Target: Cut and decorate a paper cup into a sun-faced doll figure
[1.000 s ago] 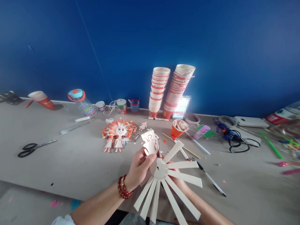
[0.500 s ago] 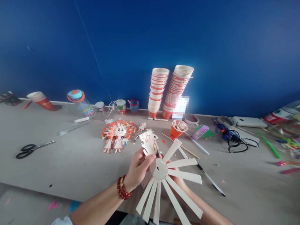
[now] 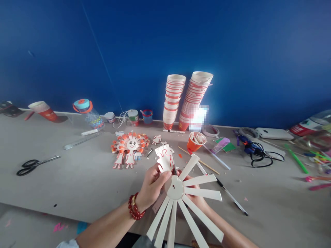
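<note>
My left hand (image 3: 152, 182), with a red bead bracelet at the wrist, pinches a cut-open paper cup (image 3: 175, 188). The cup's white strips fan out from its round base, which has a small dark mark. An uncut flap (image 3: 164, 159) of the same cup stands up above my thumb and bears a red outline drawing. Beside this flap shows the narrow dark blade of scissors (image 3: 174, 168). My right hand (image 3: 195, 196) is behind the strips, closed at the scissors; its fingers and the handles are mostly hidden.
Finished paper dolls (image 3: 131, 146) lie beyond my left hand. Two tall cup stacks (image 3: 172, 100) lean by the blue wall. An orange cup of scraps (image 3: 196, 141), a pen (image 3: 232, 196) and a glue gun (image 3: 249, 146) are on the right; other scissors (image 3: 32, 165) lie left.
The cut cup has tilted a little, its lower strips shifting slightly left and down. Both hands keep nearly the same place, and the blade stays beside the drawn flap.
</note>
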A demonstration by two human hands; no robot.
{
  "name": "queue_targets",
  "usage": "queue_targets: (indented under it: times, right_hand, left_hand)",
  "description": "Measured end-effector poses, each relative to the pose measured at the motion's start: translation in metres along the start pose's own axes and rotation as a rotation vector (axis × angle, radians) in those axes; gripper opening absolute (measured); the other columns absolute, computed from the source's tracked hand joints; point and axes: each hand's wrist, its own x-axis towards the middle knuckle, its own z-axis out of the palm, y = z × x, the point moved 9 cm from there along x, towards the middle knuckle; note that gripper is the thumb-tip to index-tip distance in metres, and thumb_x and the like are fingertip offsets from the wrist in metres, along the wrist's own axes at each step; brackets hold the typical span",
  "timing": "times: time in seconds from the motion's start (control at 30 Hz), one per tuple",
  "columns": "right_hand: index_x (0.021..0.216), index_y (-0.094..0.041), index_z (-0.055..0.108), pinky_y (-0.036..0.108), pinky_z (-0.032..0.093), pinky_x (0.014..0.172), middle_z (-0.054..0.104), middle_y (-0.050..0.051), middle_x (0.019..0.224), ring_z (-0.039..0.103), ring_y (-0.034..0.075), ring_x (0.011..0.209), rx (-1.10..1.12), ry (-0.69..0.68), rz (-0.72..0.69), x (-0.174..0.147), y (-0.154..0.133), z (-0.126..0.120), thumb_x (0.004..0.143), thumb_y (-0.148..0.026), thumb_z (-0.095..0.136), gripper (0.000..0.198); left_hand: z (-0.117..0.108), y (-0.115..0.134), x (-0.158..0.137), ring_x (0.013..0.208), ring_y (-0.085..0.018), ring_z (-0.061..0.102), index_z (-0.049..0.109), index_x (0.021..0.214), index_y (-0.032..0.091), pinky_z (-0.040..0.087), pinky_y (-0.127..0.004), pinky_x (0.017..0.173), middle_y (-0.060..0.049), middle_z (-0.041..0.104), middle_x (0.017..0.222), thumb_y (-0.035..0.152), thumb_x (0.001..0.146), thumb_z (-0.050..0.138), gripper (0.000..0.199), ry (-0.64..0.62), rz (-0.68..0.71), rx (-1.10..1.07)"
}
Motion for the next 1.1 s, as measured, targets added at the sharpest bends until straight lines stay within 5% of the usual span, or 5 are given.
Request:
queue_targets:
  times: [1.1]
  right_hand:
    - [0.117,-0.025,0.069,0.046,0.054,0.089,0.077,0.008,0.093,0.067,0.036,0.099,-0.021,-0.043,-0.007,0.001,-0.005,0.0,0.072,-0.058,0.073,0.055]
  left_hand:
    - [-0.003,-0.005,-0.001,0.056,-0.013,0.053,0.07,0.1,0.015,0.042,-0.023,0.053,-0.005,0.064,0.069,0.048,0.088,0.057,0.038,0.031,-0.042,0.037]
